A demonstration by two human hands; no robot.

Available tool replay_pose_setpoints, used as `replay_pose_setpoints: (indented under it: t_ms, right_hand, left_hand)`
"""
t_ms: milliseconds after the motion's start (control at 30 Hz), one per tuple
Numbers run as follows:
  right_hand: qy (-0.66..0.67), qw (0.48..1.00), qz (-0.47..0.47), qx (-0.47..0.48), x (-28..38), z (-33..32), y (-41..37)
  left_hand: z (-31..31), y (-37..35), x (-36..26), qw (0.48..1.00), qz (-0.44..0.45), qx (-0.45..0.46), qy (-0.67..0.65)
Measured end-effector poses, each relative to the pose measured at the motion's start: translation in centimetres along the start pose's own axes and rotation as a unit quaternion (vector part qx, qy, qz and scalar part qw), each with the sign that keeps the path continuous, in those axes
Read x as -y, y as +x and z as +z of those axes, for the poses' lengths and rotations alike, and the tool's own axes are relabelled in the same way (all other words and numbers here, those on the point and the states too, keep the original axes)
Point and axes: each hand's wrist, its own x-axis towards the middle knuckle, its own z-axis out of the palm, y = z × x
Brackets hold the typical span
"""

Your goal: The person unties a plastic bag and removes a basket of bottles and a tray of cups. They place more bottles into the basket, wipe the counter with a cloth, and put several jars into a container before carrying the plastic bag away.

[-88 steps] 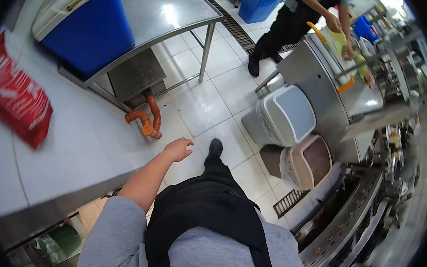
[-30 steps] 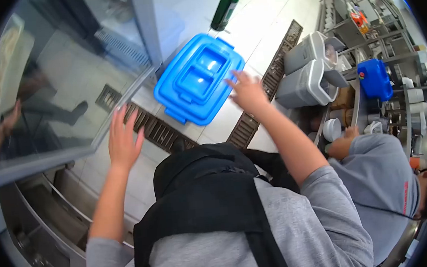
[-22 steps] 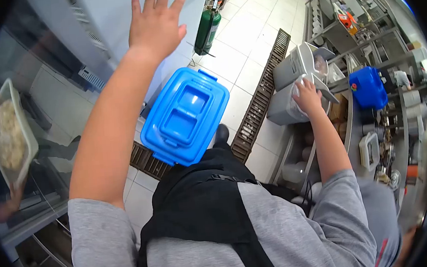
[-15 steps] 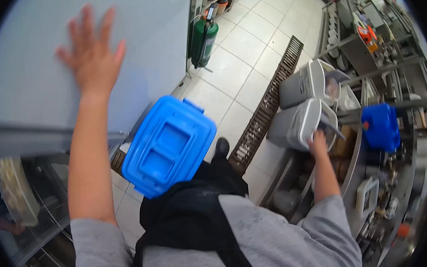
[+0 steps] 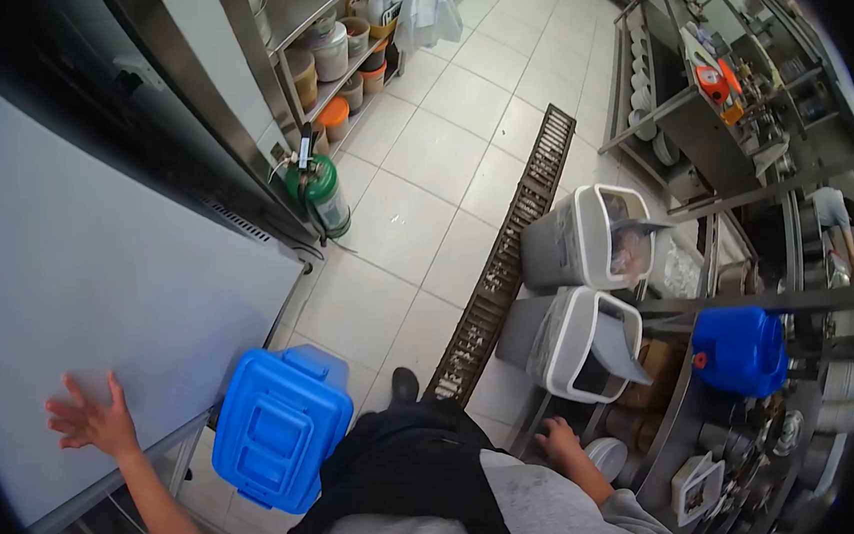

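Note:
Fingers spread, my left hand (image 5: pixel 93 419) is at the smooth pale grey panel (image 5: pixel 95 253) on the left, overlapping its lower part. Between that panel and my body stands a blue plastic bin (image 5: pixel 279 429) with its lid on. On the other side, my right hand (image 5: pixel 558 440) hangs low with loose fingers and nothing visible in it. Just above it is the nearer grey bin (image 5: pixel 579 350), which has a white rim, a clear liner and a tilted flap lid. White round containers (image 5: pixel 606 459) sit beside my right wrist.
A second lined bin (image 5: pixel 590 239) stands beyond the nearer one. A floor drain grate (image 5: pixel 502 261) crosses the tiles. A green fire extinguisher (image 5: pixel 321 195) stands by shelves of tubs (image 5: pixel 330 54). At right, a blue jerrycan (image 5: pixel 740 353) rests on the steel counter; a person (image 5: pixel 831 215) is farther back.
My left hand has moved down the panel, toward my body. My right hand has left the nearer bin's flap and dropped lower. The view has shifted, bringing more shelving into sight.

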Motion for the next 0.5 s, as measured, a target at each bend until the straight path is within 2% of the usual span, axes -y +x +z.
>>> replay_pose_setpoints:
  t_ms: [67,100,167,233,267,333,367,433,500]
  right_hand:
    - [-0.054,0.993,-0.090,-0.059,5.1,-5.7,2.7]
    - [-0.082,0.984,-0.132,-0.082,7.8,-8.7,4.5]
    - [-0.074,0.959,-0.228,-0.151,14.7,-15.7,6.4]
    - [-0.088,0.915,-0.319,-0.231,21.4,-22.5,8.3]
    - [-0.094,0.911,-0.323,-0.238,24.1,-25.6,9.2]
    - [-0.003,0.874,-0.414,-0.254,28.2,-31.2,11.3]
    - [-0.003,0.871,-0.415,-0.262,28.5,-32.9,12.9]
    - [0.039,0.905,-0.365,-0.217,26.4,-34.7,17.0]
    - [-0.060,0.946,-0.278,-0.156,19.9,-34.0,21.8]
  left_hand:
    - [-1.5,0.3,-2.8,0.986,-0.118,0.040,-0.110]
    - [-1.9,0.3,-4.8,0.986,-0.126,0.041,-0.105]
    - [-2.2,0.0,-10.6,0.968,-0.101,0.007,-0.230]
    - [-1.9,0.6,-17.7,0.956,-0.020,0.031,-0.290]
    - [-1.6,1.0,-22.0,0.937,-0.029,0.063,-0.343]
    - [-0.9,2.2,-31.0,0.889,-0.017,0.110,-0.444]
    - [-0.6,3.4,-35.3,0.861,0.005,0.124,-0.492]
    - [-1.0,8.0,-43.5,0.826,0.096,0.114,-0.543]
    - [-1.8,13.9,-50.6,0.765,0.126,0.132,-0.618]
